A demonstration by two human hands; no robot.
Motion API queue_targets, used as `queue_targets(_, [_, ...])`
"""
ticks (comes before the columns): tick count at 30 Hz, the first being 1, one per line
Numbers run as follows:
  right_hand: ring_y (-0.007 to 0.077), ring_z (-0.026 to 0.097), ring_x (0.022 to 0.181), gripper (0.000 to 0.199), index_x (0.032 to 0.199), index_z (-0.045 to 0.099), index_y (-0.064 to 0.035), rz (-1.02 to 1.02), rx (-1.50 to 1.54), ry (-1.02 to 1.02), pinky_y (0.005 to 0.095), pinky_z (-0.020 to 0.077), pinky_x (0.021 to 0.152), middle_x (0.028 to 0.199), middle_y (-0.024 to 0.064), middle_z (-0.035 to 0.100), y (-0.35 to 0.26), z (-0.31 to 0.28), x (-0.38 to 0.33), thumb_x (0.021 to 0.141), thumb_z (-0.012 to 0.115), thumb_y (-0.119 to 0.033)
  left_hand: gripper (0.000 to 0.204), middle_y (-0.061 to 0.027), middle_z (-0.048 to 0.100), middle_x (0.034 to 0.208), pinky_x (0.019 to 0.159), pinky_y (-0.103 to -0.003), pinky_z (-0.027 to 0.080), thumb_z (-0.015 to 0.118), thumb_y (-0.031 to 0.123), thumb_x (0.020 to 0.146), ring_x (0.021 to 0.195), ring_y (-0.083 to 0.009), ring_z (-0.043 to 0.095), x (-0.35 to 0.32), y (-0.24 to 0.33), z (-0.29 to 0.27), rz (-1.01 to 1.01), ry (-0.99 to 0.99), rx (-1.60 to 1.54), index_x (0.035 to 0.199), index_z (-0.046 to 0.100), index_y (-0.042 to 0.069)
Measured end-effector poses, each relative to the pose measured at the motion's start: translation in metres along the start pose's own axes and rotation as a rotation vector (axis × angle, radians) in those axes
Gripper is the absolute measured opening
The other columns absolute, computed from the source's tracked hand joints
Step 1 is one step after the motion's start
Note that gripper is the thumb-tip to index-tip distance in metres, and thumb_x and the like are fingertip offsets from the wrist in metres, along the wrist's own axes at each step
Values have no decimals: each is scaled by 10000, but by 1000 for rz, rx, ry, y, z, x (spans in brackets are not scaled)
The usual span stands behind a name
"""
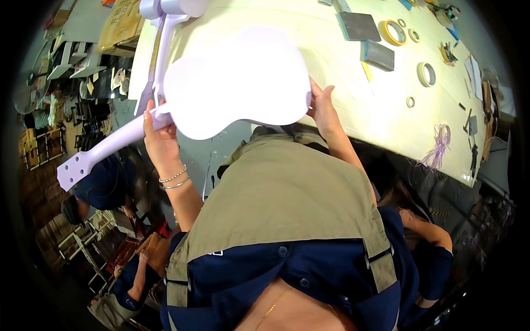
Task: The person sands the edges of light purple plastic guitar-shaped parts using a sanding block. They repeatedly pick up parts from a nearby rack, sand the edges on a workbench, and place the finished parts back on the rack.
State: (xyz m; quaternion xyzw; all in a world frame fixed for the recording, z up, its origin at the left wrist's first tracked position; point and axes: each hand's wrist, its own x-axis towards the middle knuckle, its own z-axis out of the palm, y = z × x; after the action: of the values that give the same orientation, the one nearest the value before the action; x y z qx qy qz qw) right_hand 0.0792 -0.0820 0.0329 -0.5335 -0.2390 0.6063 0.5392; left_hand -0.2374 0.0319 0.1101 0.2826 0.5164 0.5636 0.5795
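Observation:
A pale lilac ukulele without strings lies across the near edge of the table, its smooth, glaring face up. Its neck points to the lower left and ends in a headstock with several holes. Where the neck meets the body, my left hand is closed around it, thumb up along the side. My right hand grips the rounded end of the body, its fingers partly hidden beneath and its thumb raised. Beyond the neck, more lilac ukuleles lie on the table, cut off by the top of the picture.
On the pale table are sanding blocks, rolls of tape and a bundle of purple string. A cardboard box stands far left. Co-workers are on the left; another person is at the right.

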Motion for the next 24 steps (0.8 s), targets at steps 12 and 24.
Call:
queue_targets(12, [261,437,1196,947,1374,277,-45,-146,157,-13,431,389,957,1307,123,423,15,-24,-3,701,702,-558,468,-204,545,1159,878,-398,492,563,256,900,1037,-305,574,-32,12,48,105,-151,-205,1250,427,-22])
queue_targets(24, [252,476,1155,578,1313,373,-4,-226,-8,-14,380,407,960,1235,119,497,22,-51,18,863,563,-315,422,-114,628,1004,1008,-498,355,654,377,783,1030,-289,582,-37,13,61,370,-579,-181,1036,497,78])
